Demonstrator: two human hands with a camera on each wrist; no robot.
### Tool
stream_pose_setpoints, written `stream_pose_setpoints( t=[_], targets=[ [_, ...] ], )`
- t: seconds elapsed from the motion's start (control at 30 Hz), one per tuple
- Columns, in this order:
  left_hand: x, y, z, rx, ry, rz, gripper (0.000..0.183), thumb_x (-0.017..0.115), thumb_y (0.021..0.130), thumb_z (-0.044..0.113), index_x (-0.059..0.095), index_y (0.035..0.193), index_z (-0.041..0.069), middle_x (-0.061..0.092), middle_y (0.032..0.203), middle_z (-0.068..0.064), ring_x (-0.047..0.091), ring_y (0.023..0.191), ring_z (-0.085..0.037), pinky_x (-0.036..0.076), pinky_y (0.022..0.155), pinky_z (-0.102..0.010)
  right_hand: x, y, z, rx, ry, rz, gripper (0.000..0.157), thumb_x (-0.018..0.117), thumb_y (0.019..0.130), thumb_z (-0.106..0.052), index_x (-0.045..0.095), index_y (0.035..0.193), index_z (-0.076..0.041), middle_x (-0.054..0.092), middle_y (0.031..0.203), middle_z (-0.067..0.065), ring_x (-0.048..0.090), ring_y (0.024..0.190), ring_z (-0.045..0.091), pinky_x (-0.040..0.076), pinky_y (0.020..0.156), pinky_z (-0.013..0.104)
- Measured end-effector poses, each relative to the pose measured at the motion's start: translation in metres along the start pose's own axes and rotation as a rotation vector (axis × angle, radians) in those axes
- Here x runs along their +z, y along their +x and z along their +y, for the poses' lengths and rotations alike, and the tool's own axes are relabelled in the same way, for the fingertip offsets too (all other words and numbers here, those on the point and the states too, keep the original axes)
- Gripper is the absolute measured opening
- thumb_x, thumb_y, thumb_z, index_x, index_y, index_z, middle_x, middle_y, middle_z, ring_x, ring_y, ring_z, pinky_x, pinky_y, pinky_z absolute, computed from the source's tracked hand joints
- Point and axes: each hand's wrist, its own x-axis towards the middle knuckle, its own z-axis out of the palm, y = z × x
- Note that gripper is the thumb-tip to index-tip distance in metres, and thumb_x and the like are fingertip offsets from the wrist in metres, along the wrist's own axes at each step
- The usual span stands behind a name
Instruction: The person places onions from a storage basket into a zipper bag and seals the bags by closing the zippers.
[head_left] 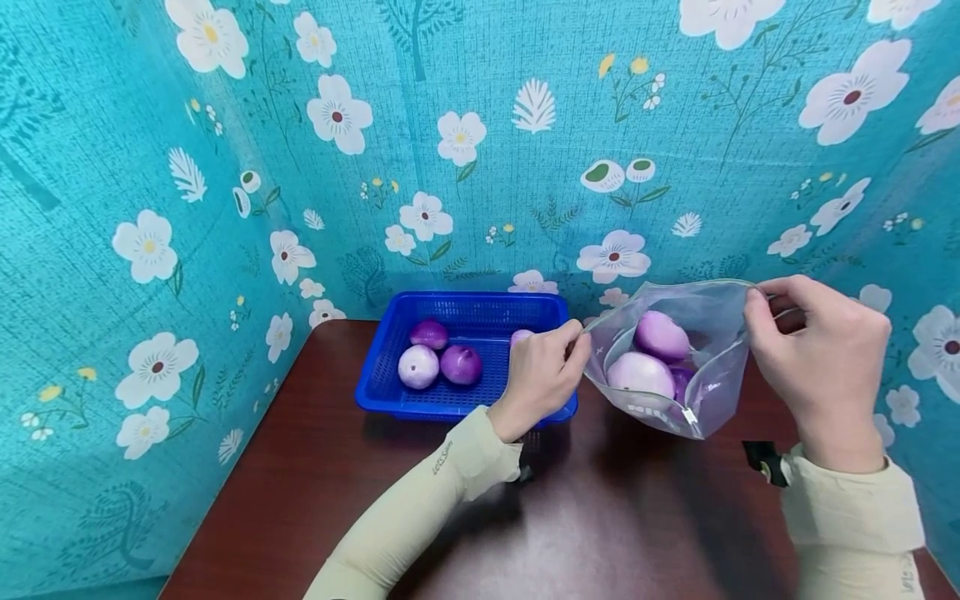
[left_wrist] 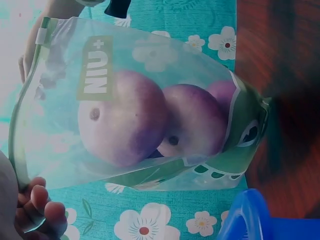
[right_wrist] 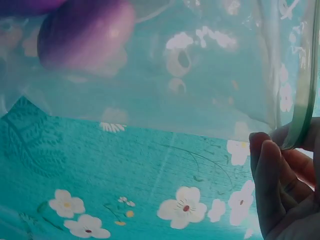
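A clear zip bag point(head_left: 720, 400) hangs between both hands with its mouth spread. Inside lie several purple onions point(head_left: 641, 375), stacked toward the bottom in the left wrist view. My left hand point(head_left: 542, 375) pinches the bag's left top corner, and my right hand point(head_left: 821, 358) pinches the right top corner between thumb and fingers. A white slider point(head_left: 689, 416) sits on the zip at the near edge. Printed white letters point(left_wrist: 96, 72) show on the bag's wall. In the right wrist view the fingertips point(right_wrist: 270, 150) grip the green zip strip.
To the left stands a blue plastic basket point(head_left: 375, 379) with several onions in it, such as a dark purple onion point(head_left: 461, 365); my left hand partly covers its right end. The dark brown table point(head_left: 292, 500) meets a turquoise flowered cloth point(head_left: 480, 208) behind.
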Motion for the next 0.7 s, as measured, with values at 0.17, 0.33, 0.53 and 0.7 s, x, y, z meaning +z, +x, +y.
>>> stream_pose_setpoints(
  t=[0.17, 0.33, 0.53, 0.7],
  targets=[
    [0.000, 0.004, 0.000, 0.027, 0.026, 0.049, 0.041, 0.046, 0.105, 0.022, 0.041, 0.064, 0.017, 0.039, 0.052, 0.006, 0.032, 0.044, -0.005, 0.016, 0.048, -0.020, -0.003, 0.000, -0.002, -0.026, -0.035, -0.003, 0.030, 0.066, 0.096, -0.020, 0.075, 0.098, 0.008, 0.071, 0.084, 0.030, 0.065, 0.064, 0.046, 0.023, 0.073, -0.002],
    [0.003, 0.006, -0.002, 0.004, 0.020, 0.054, 0.041, 0.046, 0.105, 0.021, 0.041, 0.065, 0.017, 0.039, 0.052, 0.006, 0.031, 0.043, -0.006, 0.016, 0.046, -0.020, -0.003, 0.002, -0.003, -0.044, -0.045, 0.018, 0.030, 0.065, 0.097, -0.020, 0.075, 0.099, 0.008, 0.072, 0.087, 0.031, 0.065, 0.066, 0.046, 0.024, 0.073, 0.001],
    [0.012, 0.003, -0.009, 0.003, 0.054, 0.040, 0.041, 0.047, 0.106, 0.021, 0.043, 0.065, 0.018, 0.041, 0.051, 0.007, 0.033, 0.043, -0.004, 0.018, 0.047, -0.021, 0.002, 0.003, -0.003, -0.057, -0.055, 0.022, 0.027, 0.067, 0.097, -0.017, 0.076, 0.104, 0.007, 0.073, 0.092, 0.030, 0.066, 0.070, 0.047, 0.023, 0.072, 0.001],
    [0.017, 0.000, -0.018, -0.030, 0.069, 0.019, 0.039, 0.047, 0.105, 0.022, 0.047, 0.067, 0.018, 0.043, 0.052, 0.006, 0.038, 0.045, -0.007, 0.021, 0.049, -0.020, 0.009, 0.002, -0.002, -0.071, -0.046, 0.005, 0.024, 0.068, 0.096, -0.015, 0.077, 0.105, 0.005, 0.074, 0.093, 0.029, 0.068, 0.071, 0.046, 0.023, 0.073, 0.000]
  ],
)
